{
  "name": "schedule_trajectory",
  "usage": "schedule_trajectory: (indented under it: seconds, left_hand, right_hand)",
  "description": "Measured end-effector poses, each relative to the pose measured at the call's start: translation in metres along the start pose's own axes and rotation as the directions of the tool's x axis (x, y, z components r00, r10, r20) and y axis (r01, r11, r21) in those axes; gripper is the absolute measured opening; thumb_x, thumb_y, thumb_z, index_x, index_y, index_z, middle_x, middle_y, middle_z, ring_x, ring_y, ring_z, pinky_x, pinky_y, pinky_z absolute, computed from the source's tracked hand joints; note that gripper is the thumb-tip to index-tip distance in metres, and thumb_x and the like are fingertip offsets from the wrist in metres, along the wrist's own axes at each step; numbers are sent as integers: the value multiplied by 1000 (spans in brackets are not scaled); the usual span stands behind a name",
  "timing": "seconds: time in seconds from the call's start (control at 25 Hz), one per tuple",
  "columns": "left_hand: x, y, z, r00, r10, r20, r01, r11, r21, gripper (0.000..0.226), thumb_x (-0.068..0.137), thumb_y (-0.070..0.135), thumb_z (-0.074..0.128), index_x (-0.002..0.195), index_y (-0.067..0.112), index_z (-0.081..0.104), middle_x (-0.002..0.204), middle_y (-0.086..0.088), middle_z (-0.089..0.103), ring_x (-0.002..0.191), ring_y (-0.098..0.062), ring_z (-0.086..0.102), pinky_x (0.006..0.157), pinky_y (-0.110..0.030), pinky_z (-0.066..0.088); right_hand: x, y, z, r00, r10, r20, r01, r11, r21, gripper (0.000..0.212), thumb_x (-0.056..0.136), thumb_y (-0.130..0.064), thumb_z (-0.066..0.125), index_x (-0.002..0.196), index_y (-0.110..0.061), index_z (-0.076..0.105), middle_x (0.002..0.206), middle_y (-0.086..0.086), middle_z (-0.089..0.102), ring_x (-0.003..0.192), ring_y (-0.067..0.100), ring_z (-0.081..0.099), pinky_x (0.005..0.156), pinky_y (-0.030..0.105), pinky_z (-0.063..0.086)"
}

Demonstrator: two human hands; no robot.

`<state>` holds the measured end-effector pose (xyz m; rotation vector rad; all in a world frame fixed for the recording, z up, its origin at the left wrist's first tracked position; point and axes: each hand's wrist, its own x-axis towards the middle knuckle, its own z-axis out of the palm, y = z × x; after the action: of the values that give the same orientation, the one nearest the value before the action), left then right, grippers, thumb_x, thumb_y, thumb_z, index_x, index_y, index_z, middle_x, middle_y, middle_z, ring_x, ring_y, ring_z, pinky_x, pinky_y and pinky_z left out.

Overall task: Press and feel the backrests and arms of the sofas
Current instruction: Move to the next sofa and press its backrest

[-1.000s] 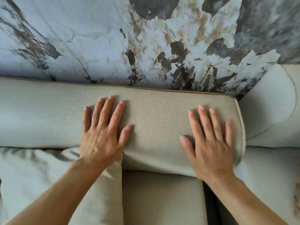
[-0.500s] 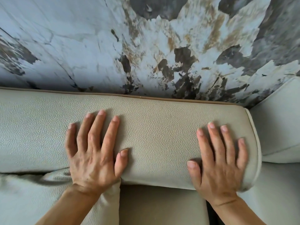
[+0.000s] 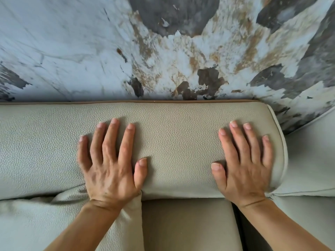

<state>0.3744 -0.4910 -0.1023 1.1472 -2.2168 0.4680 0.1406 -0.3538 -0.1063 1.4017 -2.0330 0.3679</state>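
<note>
Pressing flat, the left hand (image 3: 110, 171) and right hand (image 3: 243, 171) lay on the backrest (image 3: 177, 145); fingers (image 3: 125, 145) spread, palms down; its padding lay beneath them.

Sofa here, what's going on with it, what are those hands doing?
A person is testing a sofa by touch. Both hands lie flat, palms down and fingers spread, on the pale pebbled-leather backrest: the left hand near its middle, the right hand close to its rounded right end. Neither hand grips anything. A loose cushion sits below the left wrist, and a marble-patterned wall rises behind the sofa.
</note>
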Motion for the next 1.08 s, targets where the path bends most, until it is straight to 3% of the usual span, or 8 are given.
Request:
schedule_trajectory:
  seconds: [0.64,0.8,0.96,1.08]
  left_hand:
    - [11,-1,12,999,-6,39,6,1000,1,66,95,54,27,150,18,38,148,-16,46,139,-37,39,113,-59,24]
    - [17,5,-9,978,-32,204,34,999,-4,65,97,55,30,148,15,39,151,-18,42,141,-38,34,116,-60,20]
    - [22,9,-58,881,-90,464,136,989,-65,73,93,58,17,155,20,25,163,-10,23,151,-31,14,122,-54,8]
    - [4,17,-125,886,-66,460,117,990,-84,71,93,57,13,156,23,19,165,-6,15,152,-28,7,123,-52,3]
  right_hand:
    - [12,2,24,998,1,-66,0,1000,11,64,97,-51,13,150,-20,29,153,8,38,143,31,32,111,60,24]
    - [14,2,6,999,-2,40,0,999,43,61,97,-51,22,150,-22,30,155,7,37,144,29,30,114,58,21]
    - [19,2,-36,964,26,263,-70,985,157,63,95,-51,30,151,-23,30,158,4,30,147,27,25,118,56,15]
    - [2,-3,-103,964,35,265,-80,984,161,64,95,-51,29,151,-22,30,159,4,29,147,27,25,117,54,13]
